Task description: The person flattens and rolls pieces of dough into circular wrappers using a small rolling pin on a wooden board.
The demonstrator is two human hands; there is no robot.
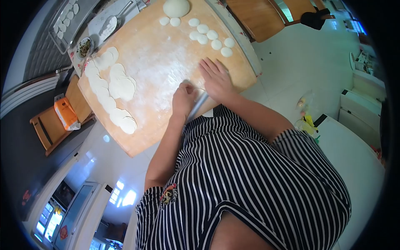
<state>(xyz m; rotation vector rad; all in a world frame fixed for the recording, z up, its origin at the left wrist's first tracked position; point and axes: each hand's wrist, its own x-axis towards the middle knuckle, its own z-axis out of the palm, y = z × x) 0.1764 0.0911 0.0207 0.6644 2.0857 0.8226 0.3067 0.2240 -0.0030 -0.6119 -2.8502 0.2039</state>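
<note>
A wooden board [152, 62] dusted with flour lies in front of me. Near its front edge, my left hand [183, 99] is closed, fingers curled at the edge of a thin dough wrapper [200, 89] that is mostly hidden between my hands. My right hand [216, 81] lies flat with fingers stretched forward, its palm over the upper end of a grey rolling pin [197, 106]. The pin slants back toward my body. Several flattened dough pieces [203, 29] sit at the far right, beside a large dough ball [176, 7]. Overlapping rolled wrappers [121, 87] cover the left side.
A bowl of filling [85, 48] stands past the board's left edge, near a plate with a utensil [109, 27]. Behind is a tray [62, 37] holding dumplings. Wooden chairs [255, 18] stand right and left; an orange package [66, 113] rests on the left one.
</note>
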